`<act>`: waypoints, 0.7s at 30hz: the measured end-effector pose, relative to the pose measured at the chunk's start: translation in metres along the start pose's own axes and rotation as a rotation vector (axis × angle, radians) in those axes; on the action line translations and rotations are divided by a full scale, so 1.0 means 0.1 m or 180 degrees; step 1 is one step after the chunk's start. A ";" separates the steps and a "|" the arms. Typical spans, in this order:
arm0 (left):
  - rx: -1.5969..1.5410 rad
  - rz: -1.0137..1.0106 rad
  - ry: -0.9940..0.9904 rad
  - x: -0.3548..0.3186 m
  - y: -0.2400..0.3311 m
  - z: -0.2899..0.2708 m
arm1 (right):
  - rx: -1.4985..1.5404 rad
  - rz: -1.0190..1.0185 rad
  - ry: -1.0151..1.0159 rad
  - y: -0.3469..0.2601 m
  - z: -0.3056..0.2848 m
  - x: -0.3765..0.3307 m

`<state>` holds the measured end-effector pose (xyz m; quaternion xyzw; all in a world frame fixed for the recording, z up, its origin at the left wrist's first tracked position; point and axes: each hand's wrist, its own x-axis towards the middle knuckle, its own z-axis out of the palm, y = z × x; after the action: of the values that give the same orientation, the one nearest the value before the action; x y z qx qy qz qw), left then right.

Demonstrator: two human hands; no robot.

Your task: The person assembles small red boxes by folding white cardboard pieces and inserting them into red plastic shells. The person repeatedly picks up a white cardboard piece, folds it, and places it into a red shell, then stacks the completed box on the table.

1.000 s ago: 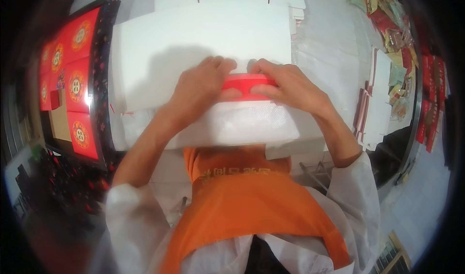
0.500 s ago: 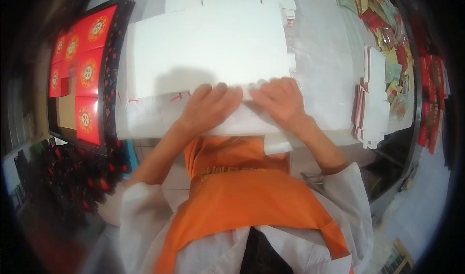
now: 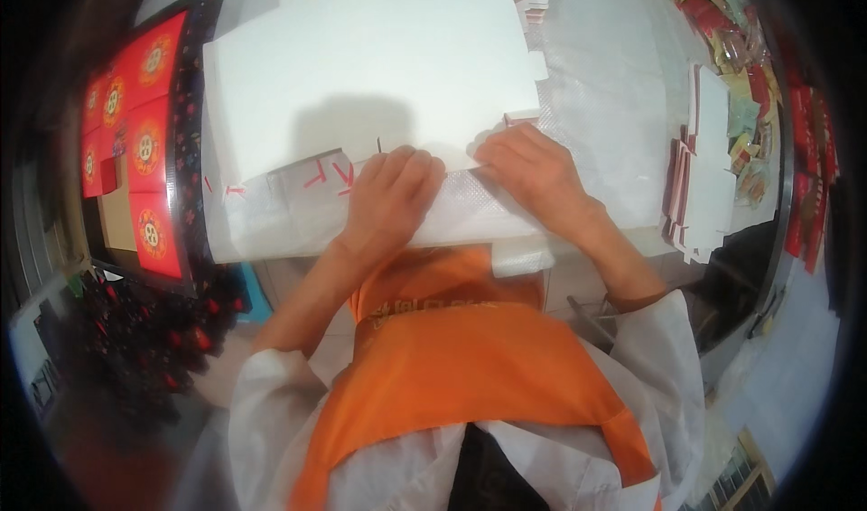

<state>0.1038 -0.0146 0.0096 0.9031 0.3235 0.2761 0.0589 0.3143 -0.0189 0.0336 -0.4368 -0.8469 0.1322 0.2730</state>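
A large white cardboard box blank (image 3: 424,69) lies flat on the table in front of me, with tabs and slits along its edges. My left hand (image 3: 390,190) grips its near edge, fingers curled over the card. A little to the right, my right hand (image 3: 539,172) pinches the same edge near a small cut tab. The thumbs and the fold beneath the fingers are mostly hidden. Small red pieces (image 3: 343,175) show beside my left hand, under or next to the near edge.
At the left stands a black-rimmed tray (image 3: 200,105) with several red boxes (image 3: 147,145). White folded cardboard blanks (image 3: 709,168) lie at the right. Beyond them are many small colourful packets (image 3: 722,32). A whitish plastic sheet (image 3: 614,132) covers the table.
My hands have moved slightly apart along the near edge. The blank's near edge now sits differently, with a slit showing beside my left hand. The whole view has shifted a little.
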 end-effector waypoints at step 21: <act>-0.1311 -0.1115 -0.0919 0.29 -0.22 -0.11 | -0.0654 0.0704 0.0370 -0.06 0.53 0.59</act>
<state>0.1045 0.0201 0.0258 0.8325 0.3998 0.1903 0.3329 0.2518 0.0257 0.0132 -0.5599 -0.7854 0.0486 0.2593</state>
